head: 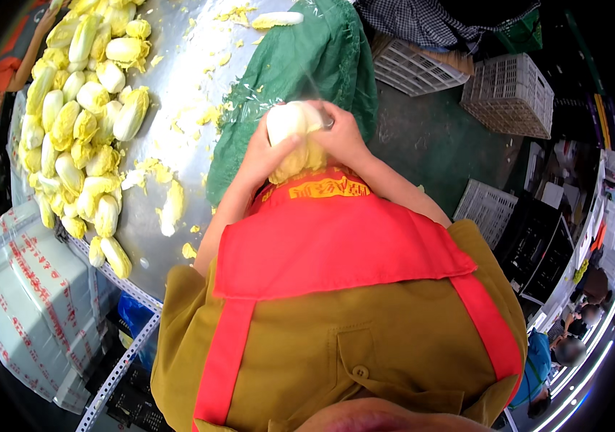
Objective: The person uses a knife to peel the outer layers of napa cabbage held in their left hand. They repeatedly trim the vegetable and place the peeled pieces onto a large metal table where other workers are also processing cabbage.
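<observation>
My left hand (264, 148) grips a pale napa cabbage (285, 124) from its left side, thumb across the front. The cabbage is held base-up just above my red apron (334, 232), its yellow leaves towards me. On the other side my right hand (345, 132) presses against the cabbage. Between its curled fingers shows a small metal tool (329, 123), mostly hidden; its kind is unclear. Beneath and beyond both hands spreads a green woven sack (291, 65), draped over the edge of a metal table (177, 70).
Several napa cabbages (83, 124) are heaped on the table's left, with loose leaves (172, 208) nearby. Plastic crates (507, 94) stand on the floor at right. A wrapped white bale (31, 302) sits lower left. Another person's arm (29, 51) reaches in at upper left.
</observation>
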`<state>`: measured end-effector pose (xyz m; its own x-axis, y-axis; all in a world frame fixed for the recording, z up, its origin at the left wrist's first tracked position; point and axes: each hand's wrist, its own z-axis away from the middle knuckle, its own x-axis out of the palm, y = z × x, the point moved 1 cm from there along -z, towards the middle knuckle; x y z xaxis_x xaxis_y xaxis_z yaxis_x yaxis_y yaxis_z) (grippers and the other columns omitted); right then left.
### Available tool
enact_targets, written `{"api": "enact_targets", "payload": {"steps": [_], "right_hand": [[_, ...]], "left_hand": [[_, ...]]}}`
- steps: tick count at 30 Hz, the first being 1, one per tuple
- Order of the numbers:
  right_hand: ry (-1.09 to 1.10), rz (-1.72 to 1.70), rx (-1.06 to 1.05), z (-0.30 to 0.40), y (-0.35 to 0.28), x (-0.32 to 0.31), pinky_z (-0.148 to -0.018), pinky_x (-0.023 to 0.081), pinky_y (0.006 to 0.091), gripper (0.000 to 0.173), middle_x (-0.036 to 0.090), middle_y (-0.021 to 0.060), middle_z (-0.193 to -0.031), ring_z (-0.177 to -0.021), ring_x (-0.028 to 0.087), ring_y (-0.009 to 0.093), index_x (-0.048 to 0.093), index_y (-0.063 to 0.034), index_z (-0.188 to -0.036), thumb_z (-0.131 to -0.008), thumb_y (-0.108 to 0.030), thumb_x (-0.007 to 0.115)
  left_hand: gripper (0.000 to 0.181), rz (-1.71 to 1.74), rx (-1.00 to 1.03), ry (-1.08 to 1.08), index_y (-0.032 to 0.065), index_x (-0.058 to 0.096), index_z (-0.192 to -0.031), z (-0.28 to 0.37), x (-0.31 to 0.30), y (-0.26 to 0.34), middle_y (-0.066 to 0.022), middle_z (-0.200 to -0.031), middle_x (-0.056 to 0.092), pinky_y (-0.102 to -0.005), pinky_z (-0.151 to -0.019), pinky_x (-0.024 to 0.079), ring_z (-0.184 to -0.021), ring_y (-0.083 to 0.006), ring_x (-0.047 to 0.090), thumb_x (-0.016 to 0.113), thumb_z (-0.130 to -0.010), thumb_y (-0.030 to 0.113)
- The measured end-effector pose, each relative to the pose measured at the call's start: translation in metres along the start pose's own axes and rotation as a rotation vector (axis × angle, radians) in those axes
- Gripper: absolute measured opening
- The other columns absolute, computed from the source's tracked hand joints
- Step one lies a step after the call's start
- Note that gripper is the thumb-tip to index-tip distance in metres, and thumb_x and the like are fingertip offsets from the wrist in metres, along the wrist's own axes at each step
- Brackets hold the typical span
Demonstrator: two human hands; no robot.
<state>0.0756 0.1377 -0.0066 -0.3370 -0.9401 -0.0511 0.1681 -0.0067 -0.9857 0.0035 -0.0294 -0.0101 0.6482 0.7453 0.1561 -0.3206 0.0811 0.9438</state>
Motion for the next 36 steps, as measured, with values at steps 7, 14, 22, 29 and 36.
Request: {"api": "enact_targets", "payload": {"steps": [7, 14, 22, 29, 36], "right_hand": [[0.098, 0.029, 0.368, -0.015, 0.064, -0.014, -0.061, 0.049, 0.0287, 0.049, 0.066, 0.0118, -0.089, -0.071, 0.063, 0.016, 0.057, -0.0002, -0.12, -0.072, -0.006, 0.067], [-0.198, -0.479, 0.466, -0.001, 0.043, -0.016, -0.04, 0.035, 0.0237, 0.053, 0.052, 0.0012, -0.065, -0.048, 0.047, 0.008, 0.051, -0.0009, -0.129, -0.08, -0.016, 0.066], [-0.174, -0.212, 0.316, 0.006, 0.025, -0.005, -0.044, 0.039, 0.022, 0.044, 0.057, 0.0013, -0.075, -0.053, 0.05, 0.006, 0.057, -0.0035, -0.117, -0.074, -0.011, 0.062], [-0.129, -0.067, 0.155, 0.009, 0.02, -0.003, -0.071, 0.049, 0.0257, 0.039, 0.064, 0.0065, -0.095, -0.082, 0.06, 0.012, 0.057, -0.0005, -0.112, -0.074, -0.006, 0.061], [-0.131, 0.003, 0.011, 0.01, 0.025, -0.004, -0.078, 0.049, 0.027, 0.038, 0.064, 0.0073, -0.098, -0.088, 0.061, 0.013, 0.058, 0.0002, -0.112, -0.073, -0.003, 0.058]], "left_hand": [[0.059, 0.253, -0.043, 0.064, 0.007, 0.036, -0.142, 0.006, -0.005, 0.007, -0.0073, -0.125, 0.053, -0.0314, -0.094, 0.043, -0.111, -0.0165, 0.052, 0.06, -0.092, 0.027], [0.053, 0.075, -0.023, 0.147, 0.0052, 0.037, -0.139, 0.005, 0.01, -0.02, -0.0096, -0.123, 0.052, -0.0309, -0.095, 0.042, -0.112, -0.0169, 0.05, 0.055, -0.095, 0.028], [0.051, -0.45, 0.221, 0.178, 0.0036, 0.038, -0.138, 0.001, 0.021, -0.032, -0.0151, -0.126, 0.052, -0.0337, -0.099, 0.039, -0.115, -0.0242, 0.051, 0.056, -0.095, 0.024], [0.048, -0.541, 0.235, 0.19, 0.0015, 0.044, -0.135, 0.005, 0.024, -0.028, -0.0158, -0.127, 0.054, -0.0322, -0.099, 0.039, -0.116, -0.0227, 0.052, 0.058, -0.094, 0.02], [0.05, -0.2, 0.085, 0.161, 0.0002, 0.045, -0.135, 0.007, 0.023, -0.028, -0.0118, -0.123, 0.058, -0.0287, -0.095, 0.042, -0.111, -0.0165, 0.054, 0.061, -0.092, 0.019]]}}
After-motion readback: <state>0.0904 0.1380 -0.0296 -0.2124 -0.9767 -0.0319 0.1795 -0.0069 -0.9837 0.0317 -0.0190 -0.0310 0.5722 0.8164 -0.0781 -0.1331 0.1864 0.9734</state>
